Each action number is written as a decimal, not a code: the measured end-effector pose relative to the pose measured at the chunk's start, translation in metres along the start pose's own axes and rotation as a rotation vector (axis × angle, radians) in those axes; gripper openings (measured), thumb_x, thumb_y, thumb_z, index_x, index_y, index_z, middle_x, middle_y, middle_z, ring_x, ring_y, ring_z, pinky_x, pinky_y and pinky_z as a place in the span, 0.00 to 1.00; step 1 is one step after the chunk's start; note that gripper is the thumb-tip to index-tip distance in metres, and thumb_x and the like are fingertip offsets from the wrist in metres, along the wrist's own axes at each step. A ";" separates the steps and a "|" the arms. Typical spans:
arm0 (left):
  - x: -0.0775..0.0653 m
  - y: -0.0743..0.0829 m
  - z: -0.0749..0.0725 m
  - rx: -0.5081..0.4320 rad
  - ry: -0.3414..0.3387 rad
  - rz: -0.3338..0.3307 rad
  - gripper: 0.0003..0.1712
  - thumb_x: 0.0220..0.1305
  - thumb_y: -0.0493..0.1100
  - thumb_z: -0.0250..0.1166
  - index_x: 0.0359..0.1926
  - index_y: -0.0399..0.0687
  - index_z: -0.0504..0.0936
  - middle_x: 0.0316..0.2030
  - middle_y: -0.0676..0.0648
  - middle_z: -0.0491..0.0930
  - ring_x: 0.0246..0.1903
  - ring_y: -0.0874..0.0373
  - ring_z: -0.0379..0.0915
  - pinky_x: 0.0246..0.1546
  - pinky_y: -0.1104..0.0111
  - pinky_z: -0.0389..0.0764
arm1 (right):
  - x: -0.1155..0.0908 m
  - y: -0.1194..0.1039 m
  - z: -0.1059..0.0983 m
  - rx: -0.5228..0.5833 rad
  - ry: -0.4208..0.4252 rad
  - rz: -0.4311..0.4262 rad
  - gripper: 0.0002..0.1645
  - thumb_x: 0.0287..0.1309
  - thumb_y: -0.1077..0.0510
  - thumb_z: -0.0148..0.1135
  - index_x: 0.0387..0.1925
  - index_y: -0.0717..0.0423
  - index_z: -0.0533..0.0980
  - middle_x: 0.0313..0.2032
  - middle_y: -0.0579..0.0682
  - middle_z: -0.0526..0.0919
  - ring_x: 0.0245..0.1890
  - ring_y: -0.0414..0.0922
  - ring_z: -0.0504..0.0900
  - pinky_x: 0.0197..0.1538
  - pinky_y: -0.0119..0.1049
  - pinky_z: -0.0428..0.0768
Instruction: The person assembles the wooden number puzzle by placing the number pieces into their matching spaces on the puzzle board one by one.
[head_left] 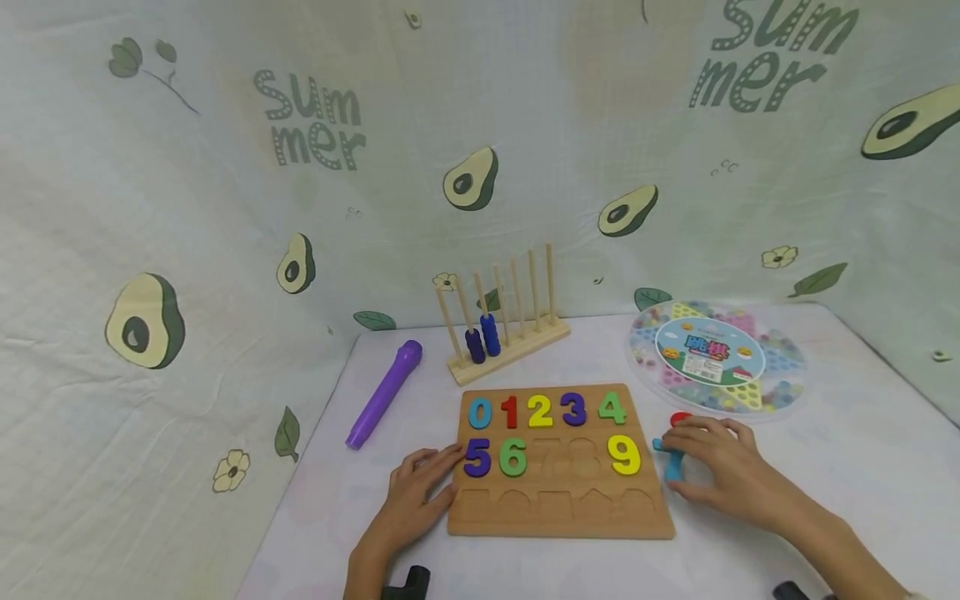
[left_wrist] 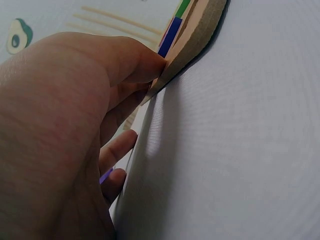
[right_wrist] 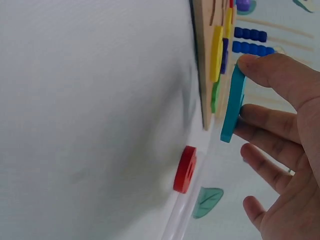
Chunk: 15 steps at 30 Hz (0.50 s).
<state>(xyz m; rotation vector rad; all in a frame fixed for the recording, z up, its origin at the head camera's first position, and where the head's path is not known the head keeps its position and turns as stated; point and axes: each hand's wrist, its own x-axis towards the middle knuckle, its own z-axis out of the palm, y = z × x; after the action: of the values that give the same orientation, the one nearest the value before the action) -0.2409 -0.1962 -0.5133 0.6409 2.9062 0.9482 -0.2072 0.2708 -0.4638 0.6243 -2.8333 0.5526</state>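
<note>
A wooden number board (head_left: pixel 555 508) lies on the table with colored numerals 0 to 6 and 9 set in its recesses. My left hand (head_left: pixel 416 496) rests against the board's left edge, its fingertips and thumb touching the side. Just right of the board, my right hand (head_left: pixel 720 471) pinches a blue number 7 (right_wrist: pixel 233 102) between thumb and fingers. In the right wrist view the piece is held on edge, raised off the table. A red number piece (right_wrist: pixel 185 169) lies beyond it, partly hidden by the right hand in the head view.
Behind the board stands a wooden peg rack (head_left: pixel 517 340) with blue beads on two pegs. A purple stick (head_left: pixel 384 396) lies at left. A round clear-lidded game box (head_left: pixel 645 354) sits at back right. Patterned cloth (head_left: pixel 525 100) hangs behind the table.
</note>
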 end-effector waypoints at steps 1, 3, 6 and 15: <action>0.000 0.000 0.000 0.005 0.001 0.002 0.29 0.72 0.52 0.59 0.72 0.66 0.69 0.71 0.62 0.65 0.69 0.52 0.54 0.62 0.42 0.53 | 0.002 -0.002 0.000 0.002 0.006 -0.009 0.30 0.43 0.48 0.81 0.50 0.52 0.84 0.52 0.51 0.83 0.58 0.58 0.71 0.55 0.67 0.55; 0.000 -0.001 -0.001 0.011 0.002 0.006 0.29 0.72 0.52 0.59 0.72 0.66 0.69 0.71 0.62 0.65 0.69 0.52 0.54 0.62 0.43 0.53 | 0.005 -0.005 -0.001 0.001 0.023 -0.030 0.29 0.43 0.49 0.81 0.49 0.52 0.84 0.51 0.51 0.84 0.57 0.58 0.71 0.55 0.66 0.55; 0.000 -0.002 -0.002 0.013 0.007 0.018 0.29 0.72 0.53 0.58 0.72 0.65 0.69 0.71 0.62 0.65 0.69 0.52 0.55 0.62 0.42 0.53 | 0.010 -0.009 -0.001 0.006 0.038 -0.054 0.28 0.43 0.51 0.81 0.49 0.52 0.84 0.50 0.50 0.84 0.57 0.56 0.71 0.54 0.66 0.55; 0.002 -0.002 0.000 0.023 0.005 0.026 0.29 0.73 0.52 0.58 0.72 0.64 0.69 0.71 0.61 0.66 0.68 0.51 0.55 0.61 0.43 0.54 | 0.020 -0.017 0.004 0.019 0.035 -0.080 0.27 0.43 0.50 0.81 0.48 0.50 0.84 0.51 0.48 0.84 0.57 0.56 0.72 0.55 0.66 0.55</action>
<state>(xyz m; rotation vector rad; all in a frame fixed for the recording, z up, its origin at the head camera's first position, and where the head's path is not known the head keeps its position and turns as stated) -0.2432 -0.1974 -0.5143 0.6809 2.9240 0.9217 -0.2181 0.2480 -0.4572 0.7203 -2.7604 0.5712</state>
